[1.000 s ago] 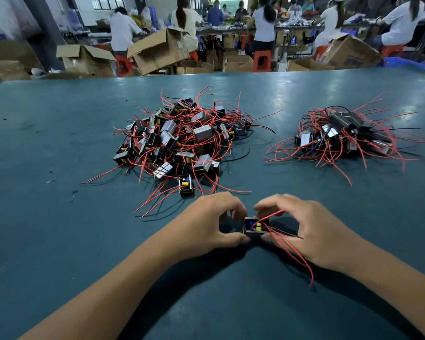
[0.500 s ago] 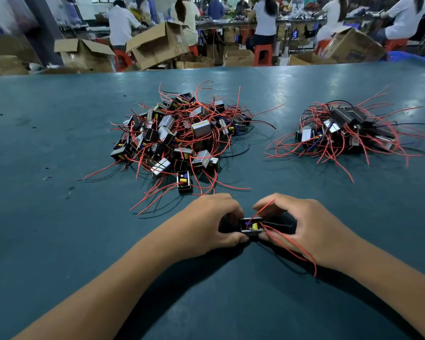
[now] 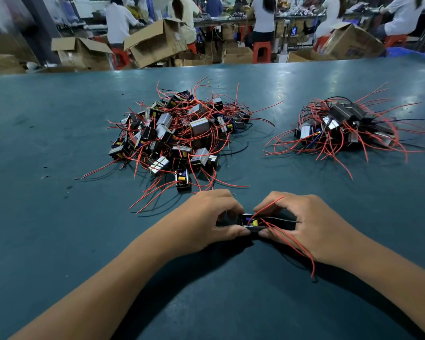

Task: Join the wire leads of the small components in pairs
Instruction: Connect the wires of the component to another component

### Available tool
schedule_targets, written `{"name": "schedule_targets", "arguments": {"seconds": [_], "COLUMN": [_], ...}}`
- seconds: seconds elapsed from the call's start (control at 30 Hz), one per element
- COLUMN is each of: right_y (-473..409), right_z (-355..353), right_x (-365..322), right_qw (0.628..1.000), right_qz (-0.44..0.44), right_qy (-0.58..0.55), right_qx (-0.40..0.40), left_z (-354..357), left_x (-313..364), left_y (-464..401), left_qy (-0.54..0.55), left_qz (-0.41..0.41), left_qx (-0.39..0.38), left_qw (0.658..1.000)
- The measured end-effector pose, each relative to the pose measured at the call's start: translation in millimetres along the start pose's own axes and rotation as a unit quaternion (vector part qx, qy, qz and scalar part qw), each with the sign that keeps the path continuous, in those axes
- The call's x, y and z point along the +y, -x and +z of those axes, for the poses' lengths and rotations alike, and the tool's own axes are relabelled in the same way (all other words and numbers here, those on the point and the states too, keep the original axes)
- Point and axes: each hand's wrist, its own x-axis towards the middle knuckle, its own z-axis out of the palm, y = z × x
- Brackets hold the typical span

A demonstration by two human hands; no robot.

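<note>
A small black component [image 3: 250, 221] with a yellow part inside sits between my two hands on the dark green table [image 3: 47, 143]. My left hand [image 3: 206, 218] grips its left side with curled fingers and thumb. My right hand [image 3: 302, 224] pinches its right side. Its red wire leads [image 3: 295, 246] trail over my right hand toward the near edge, and a black lead [image 3: 286, 219] runs under my right fingers. One large pile of components with red leads [image 3: 179, 133] lies ahead at centre. A smaller pile [image 3: 341, 126] lies to the right.
A single component [image 3: 182, 180] lies at the near edge of the large pile, just beyond my left hand. Cardboard boxes [image 3: 157, 42], red stools and several seated people fill the area past the table's far edge.
Both hands stay on the same component near the front of the table. The red leads have shifted slightly over my right hand; the view has tilted down a little.
</note>
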Motion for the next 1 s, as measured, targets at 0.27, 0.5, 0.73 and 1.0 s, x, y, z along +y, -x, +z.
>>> {"name": "schedule_targets", "arguments": {"seconds": [0.27, 0.5, 0.73, 1.0], "right_y": [-1.2, -0.7, 7.8, 13.3], "right_z": [-2.3, -27.9, -27.5, -25.9], "right_x": [-5.6, -0.2, -13.6, -16.0], "right_qw": [1.000, 0.989, 0.981, 0.995], "right_qz": [0.002, 0.026, -0.067, -0.030], "right_qy": [0.026, 0.069, 0.064, -0.005], "right_qx": [-0.009, 0.125, 0.173, 0.095], "left_z": [-1.3, -12.9, -13.6, -5.1], "left_x": [2.6, 4.6, 2.5, 8.4], "left_y": [0.2, 7.9, 6.1, 5.5], "left_qy": [-0.012, -0.050, 0.060, 0.042], "left_qz": [-0.017, -0.023, 0.039, 0.070], "left_qx": [0.005, -0.014, -0.070, -0.042], "left_qw": [1.000, 0.998, 0.995, 0.996]}}
